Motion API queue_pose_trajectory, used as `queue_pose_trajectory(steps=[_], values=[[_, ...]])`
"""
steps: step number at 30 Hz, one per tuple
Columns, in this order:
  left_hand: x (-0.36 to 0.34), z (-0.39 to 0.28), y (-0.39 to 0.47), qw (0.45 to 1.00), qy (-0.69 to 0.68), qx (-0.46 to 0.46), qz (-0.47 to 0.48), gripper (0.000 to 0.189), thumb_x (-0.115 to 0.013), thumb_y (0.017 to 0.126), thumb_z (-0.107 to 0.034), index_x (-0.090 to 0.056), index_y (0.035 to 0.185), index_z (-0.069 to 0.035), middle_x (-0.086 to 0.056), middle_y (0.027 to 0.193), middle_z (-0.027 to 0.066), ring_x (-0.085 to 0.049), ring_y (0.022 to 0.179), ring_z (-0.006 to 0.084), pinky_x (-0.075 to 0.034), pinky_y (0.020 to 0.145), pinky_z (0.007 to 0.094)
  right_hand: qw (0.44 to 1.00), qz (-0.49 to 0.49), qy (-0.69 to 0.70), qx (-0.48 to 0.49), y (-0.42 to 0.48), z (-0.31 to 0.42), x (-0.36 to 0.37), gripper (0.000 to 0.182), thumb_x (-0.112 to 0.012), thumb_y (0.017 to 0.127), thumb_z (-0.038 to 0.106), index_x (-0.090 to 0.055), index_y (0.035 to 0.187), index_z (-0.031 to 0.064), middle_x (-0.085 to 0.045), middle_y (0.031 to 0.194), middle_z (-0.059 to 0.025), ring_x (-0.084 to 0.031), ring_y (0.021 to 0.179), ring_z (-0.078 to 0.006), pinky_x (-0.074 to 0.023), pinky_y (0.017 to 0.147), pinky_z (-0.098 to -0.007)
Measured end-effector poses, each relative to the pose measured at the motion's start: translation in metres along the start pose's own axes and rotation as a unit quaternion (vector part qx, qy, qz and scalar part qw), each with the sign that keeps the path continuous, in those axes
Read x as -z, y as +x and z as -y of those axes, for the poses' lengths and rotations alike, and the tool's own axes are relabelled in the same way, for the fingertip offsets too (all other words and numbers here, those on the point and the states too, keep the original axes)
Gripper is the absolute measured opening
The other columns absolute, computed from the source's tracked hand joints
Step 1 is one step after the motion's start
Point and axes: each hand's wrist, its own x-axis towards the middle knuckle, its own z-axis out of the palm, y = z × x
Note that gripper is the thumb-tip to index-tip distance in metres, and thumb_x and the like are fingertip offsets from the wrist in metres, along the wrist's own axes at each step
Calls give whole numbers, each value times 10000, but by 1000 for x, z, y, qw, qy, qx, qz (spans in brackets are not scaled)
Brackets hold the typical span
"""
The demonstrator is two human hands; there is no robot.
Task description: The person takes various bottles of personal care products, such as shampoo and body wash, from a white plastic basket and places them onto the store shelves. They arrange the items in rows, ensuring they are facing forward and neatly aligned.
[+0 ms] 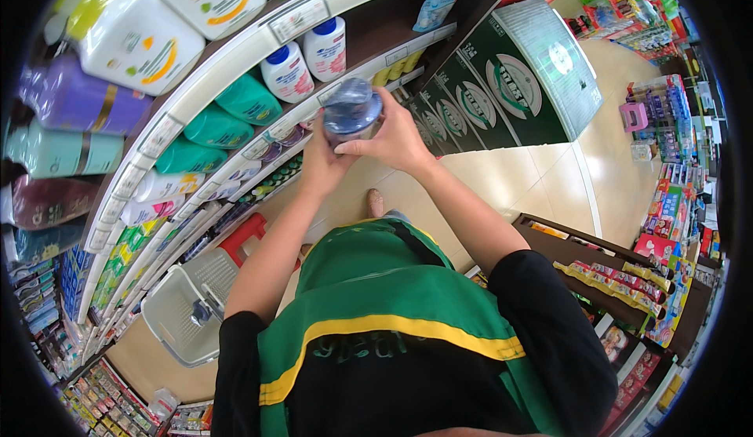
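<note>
In front of the shelf, both hands hold a plastic container with a dark blue lid point(353, 107). My left hand point(326, 163) grips its left side and lower part. The fingers of my right hand point(397, 134) wrap its right side, with the thumb across the front. Behind it on the shelf stand white bottles with blue caps point(325, 48). Teal bottles point(220, 126) lie to the left of these, and large white pump bottles point(141, 37) fill the upper shelf at the upper left.
Dark green cartons point(512, 87) are stacked right of the shelf. A light grey plastic basket point(176, 313) with a small dark item inside stands on the floor at lower left, near a red stool point(250, 234). A snack rack point(612, 284) stands at the right.
</note>
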Motion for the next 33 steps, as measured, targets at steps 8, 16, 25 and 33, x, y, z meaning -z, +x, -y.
queue_pose_trajectory(steps=[8,16,25,33], values=[[-54,-46,56,986,111,-117,-42,633,-714,703,-144,-435,1264,-56,-589,1130,196,-564,1045,384,-466,874,428,985,-132,107,28,19,-44,44,860,-904,539,204,-379,1188,-3,-627,1016,-130,-622,930,-189,-502,842,-326],[-32,-35,31,994,77,-74,11,822,-859,557,-210,-488,1280,-85,-571,1203,164,-574,1075,335,-461,917,393,951,-24,307,-40,13,-34,64,668,-792,629,29,-408,1175,26,-590,1078,-102,-599,979,-184,-485,894,-342],[-43,-11,25,998,57,0,-39,585,-608,853,-92,-368,1378,5,-379,1401,221,-412,1281,345,-393,1010,379,976,-111,186,29,34,-34,51,767,-864,589,80,-391,1188,1,-588,1061,-103,-605,929,-180,-508,835,-317],[-81,12,84,981,-188,31,22,746,-458,851,39,-88,1493,-56,-125,1552,109,-147,1425,274,-268,1082,333,971,-223,-6,80,102,-74,53,858,-902,492,244,-429,1164,-5,-634,969,-136,-631,868,-217,-514,780,-331]])
